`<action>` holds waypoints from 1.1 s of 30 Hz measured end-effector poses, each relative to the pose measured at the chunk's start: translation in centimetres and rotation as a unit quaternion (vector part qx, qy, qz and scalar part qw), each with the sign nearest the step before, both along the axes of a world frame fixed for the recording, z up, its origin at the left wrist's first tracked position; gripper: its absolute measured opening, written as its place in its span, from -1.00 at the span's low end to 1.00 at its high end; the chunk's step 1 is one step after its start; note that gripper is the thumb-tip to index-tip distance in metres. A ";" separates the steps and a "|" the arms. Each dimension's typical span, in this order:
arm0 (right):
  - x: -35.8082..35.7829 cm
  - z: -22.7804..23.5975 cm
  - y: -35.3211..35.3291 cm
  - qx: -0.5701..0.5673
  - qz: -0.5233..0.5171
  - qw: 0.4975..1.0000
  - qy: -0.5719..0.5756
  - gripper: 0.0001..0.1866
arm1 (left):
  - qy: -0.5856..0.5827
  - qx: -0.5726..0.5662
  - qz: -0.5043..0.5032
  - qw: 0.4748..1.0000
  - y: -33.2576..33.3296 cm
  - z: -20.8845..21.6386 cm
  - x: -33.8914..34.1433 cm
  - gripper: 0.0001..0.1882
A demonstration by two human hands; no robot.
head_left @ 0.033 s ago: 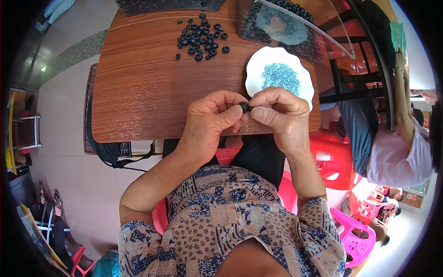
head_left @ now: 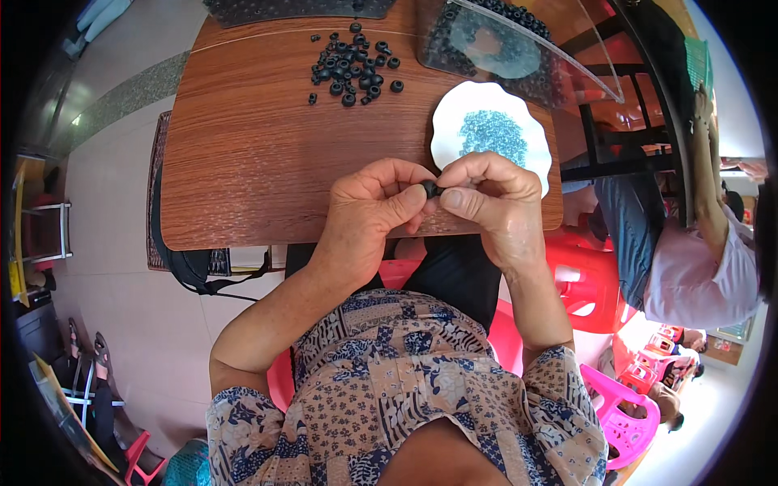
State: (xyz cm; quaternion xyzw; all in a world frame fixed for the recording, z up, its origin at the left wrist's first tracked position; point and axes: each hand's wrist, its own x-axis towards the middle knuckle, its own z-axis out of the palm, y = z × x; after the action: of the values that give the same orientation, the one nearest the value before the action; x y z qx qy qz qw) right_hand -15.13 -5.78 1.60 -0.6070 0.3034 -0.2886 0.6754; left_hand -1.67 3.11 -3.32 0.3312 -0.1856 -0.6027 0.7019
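Over the front edge of the wooden table, my left hand (head_left: 371,202) pinches a small round black part (head_left: 429,189) between thumb and fingers. From the other side, the thumb and forefinger of my right hand (head_left: 498,202) close on the same part's narrower end. Fingertips cover much of it, so its full shape is hidden. Just beyond my right hand lies a white scallop-edged plate (head_left: 448,121) with a heap of tiny blue-grey pieces (head_left: 493,136) on it. Farther off on the table is a loose pile of black parts (head_left: 348,65), rounded, some with a hole.
A clear plastic bin (head_left: 527,49) of black parts stands at the table's far right, and a dark tray (head_left: 300,10) at its far edge. A black bag strap (head_left: 203,283) hangs by the table's left side. Red stools (head_left: 587,283) and another person (head_left: 697,275) are on the right.
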 end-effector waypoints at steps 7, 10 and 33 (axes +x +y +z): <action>0.0 0.3 -0.7 0.079 0.040 0.996 0.027 -0.77 | -0.071 0.019 0.020 0.997 0.2 -0.2 -0.2 -0.84; 0.1 0.6 -1.0 0.090 0.059 0.994 0.032 -0.72 | -0.073 0.017 0.024 0.997 0.1 -0.3 -0.2 -0.84; 0.6 1.0 -0.9 0.029 0.161 0.982 0.097 -0.80 | 0.014 -0.003 -0.097 0.995 0.6 -1.0 0.8 -0.76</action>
State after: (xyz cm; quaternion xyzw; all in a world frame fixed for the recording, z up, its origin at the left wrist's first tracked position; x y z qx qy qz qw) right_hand -14.52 -6.67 2.63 -0.6534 0.2737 -0.1067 0.6977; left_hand -0.84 3.67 -4.37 0.3008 -0.2089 -0.6716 0.6440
